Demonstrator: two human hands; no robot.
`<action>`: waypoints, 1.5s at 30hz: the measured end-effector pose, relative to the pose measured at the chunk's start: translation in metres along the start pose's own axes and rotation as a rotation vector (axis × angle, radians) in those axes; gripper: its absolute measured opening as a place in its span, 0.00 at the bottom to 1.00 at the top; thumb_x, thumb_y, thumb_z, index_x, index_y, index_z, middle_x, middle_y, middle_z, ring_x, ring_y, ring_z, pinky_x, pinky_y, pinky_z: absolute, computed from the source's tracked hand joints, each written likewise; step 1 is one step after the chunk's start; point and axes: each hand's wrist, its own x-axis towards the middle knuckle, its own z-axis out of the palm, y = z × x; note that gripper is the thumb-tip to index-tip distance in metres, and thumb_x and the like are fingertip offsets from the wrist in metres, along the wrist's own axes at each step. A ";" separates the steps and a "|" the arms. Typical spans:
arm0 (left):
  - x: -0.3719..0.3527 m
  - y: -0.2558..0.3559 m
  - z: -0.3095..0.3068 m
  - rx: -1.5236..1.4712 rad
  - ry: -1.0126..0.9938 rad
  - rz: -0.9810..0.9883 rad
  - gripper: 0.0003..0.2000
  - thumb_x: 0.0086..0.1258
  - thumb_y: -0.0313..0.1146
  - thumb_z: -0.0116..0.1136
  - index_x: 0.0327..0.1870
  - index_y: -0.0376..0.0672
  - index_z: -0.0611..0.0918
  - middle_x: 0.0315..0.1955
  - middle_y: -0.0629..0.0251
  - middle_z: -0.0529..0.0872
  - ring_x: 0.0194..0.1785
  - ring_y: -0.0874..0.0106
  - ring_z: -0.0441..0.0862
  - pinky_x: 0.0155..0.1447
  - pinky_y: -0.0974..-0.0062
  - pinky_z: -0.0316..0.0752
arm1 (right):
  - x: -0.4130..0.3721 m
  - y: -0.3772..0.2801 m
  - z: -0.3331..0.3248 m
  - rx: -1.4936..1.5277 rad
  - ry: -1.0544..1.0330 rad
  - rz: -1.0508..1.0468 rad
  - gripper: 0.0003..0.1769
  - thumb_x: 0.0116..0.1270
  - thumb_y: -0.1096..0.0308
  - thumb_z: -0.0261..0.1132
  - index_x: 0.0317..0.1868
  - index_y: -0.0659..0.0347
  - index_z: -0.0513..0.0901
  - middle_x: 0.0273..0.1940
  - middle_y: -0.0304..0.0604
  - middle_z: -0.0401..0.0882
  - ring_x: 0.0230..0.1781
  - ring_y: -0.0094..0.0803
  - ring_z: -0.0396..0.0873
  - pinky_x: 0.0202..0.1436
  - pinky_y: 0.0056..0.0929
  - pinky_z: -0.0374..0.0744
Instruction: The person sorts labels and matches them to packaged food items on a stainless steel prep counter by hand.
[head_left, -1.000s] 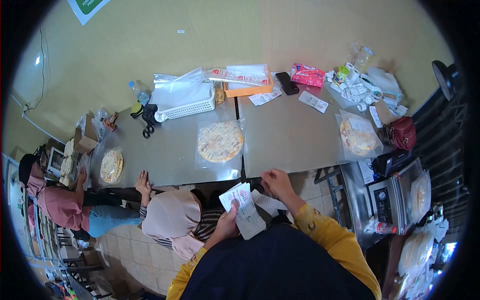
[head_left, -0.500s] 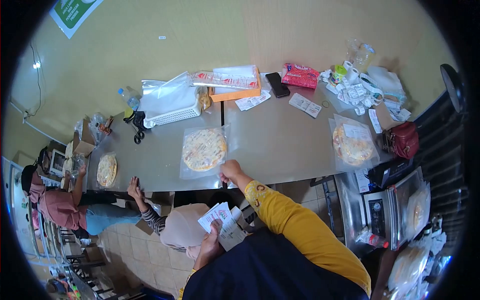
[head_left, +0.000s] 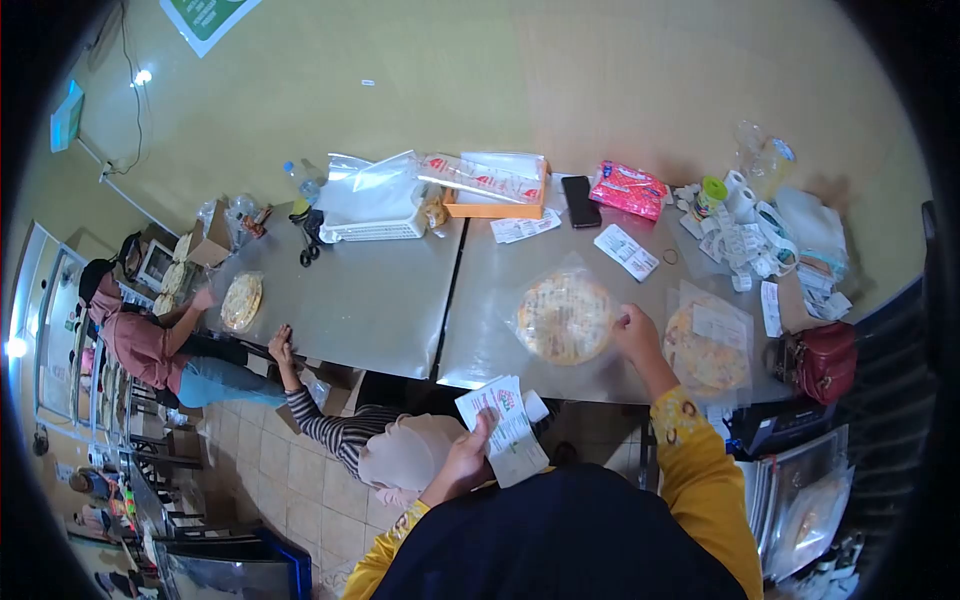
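My left hand (head_left: 466, 462), low at the front of my body, holds a small stack of printed cards (head_left: 508, 430). My right hand (head_left: 636, 332) is closed at the right edge of a bagged pizza (head_left: 563, 318), pinching its clear plastic. This pizza lies on the grey table (head_left: 380, 310), right of the dark seam. Just right of my right hand rests another bagged pizza (head_left: 700, 352) with a white card (head_left: 722, 326) on it.
Along the back stand a white basket (head_left: 375, 228), an orange box (head_left: 495, 210), a phone (head_left: 581, 202) and a pink packet (head_left: 628, 190). Labels (head_left: 735, 240) and a red bag (head_left: 826, 362) are at right. Two people are at left; a third pizza (head_left: 242, 301) lies near them.
My right hand and the bagged pizza have moved right across the seam, closer to the other bagged pizza. The view has shifted. My left hand still holds the cards.
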 end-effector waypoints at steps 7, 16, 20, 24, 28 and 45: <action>0.040 -0.003 0.050 0.012 -0.121 -0.030 0.31 0.71 0.55 0.35 0.66 0.41 0.59 0.61 0.57 0.67 0.63 0.60 0.66 0.66 0.59 0.60 | -0.094 -0.071 -0.076 0.642 -0.556 0.126 0.11 0.57 0.69 0.67 0.39 0.64 0.79 0.32 0.39 0.80 0.30 0.21 0.76 0.36 0.21 0.75; 0.046 -0.034 0.059 0.038 -0.085 -0.153 0.25 0.72 0.49 0.37 0.62 0.40 0.64 0.56 0.56 0.72 0.59 0.60 0.70 0.63 0.59 0.64 | -0.153 -0.063 -0.045 1.002 -0.505 0.503 0.11 0.56 0.75 0.67 0.40 0.68 0.77 0.34 0.41 0.80 0.33 0.21 0.77 0.41 0.20 0.77; 0.031 -0.042 0.056 0.128 -0.084 -0.182 0.20 0.73 0.42 0.42 0.60 0.40 0.67 0.54 0.58 0.74 0.56 0.63 0.74 0.61 0.62 0.68 | -0.161 -0.059 -0.050 1.080 -0.559 0.570 0.10 0.57 0.78 0.66 0.39 0.69 0.77 0.34 0.43 0.80 0.34 0.23 0.79 0.42 0.22 0.78; 0.016 -0.041 0.061 0.187 -0.066 -0.155 0.19 0.72 0.38 0.45 0.59 0.40 0.68 0.54 0.59 0.75 0.56 0.64 0.73 0.62 0.62 0.67 | -0.171 -0.060 -0.053 1.069 -0.597 0.581 0.09 0.57 0.78 0.66 0.38 0.67 0.77 0.33 0.42 0.80 0.33 0.23 0.78 0.39 0.21 0.77; 0.007 -0.044 0.063 0.135 -0.045 -0.133 0.18 0.71 0.36 0.45 0.60 0.39 0.68 0.54 0.60 0.75 0.56 0.62 0.73 0.61 0.61 0.67 | -0.179 -0.053 -0.057 1.056 -0.518 0.649 0.07 0.58 0.77 0.65 0.36 0.64 0.77 0.32 0.41 0.80 0.31 0.23 0.78 0.37 0.21 0.77; -0.018 -0.051 0.059 0.173 -0.109 -0.099 0.19 0.72 0.38 0.43 0.61 0.40 0.67 0.55 0.64 0.74 0.56 0.65 0.72 0.62 0.64 0.66 | -0.161 0.050 -0.006 1.060 0.000 0.930 0.08 0.59 0.73 0.64 0.37 0.62 0.73 0.23 0.38 0.74 0.14 0.26 0.70 0.16 0.25 0.70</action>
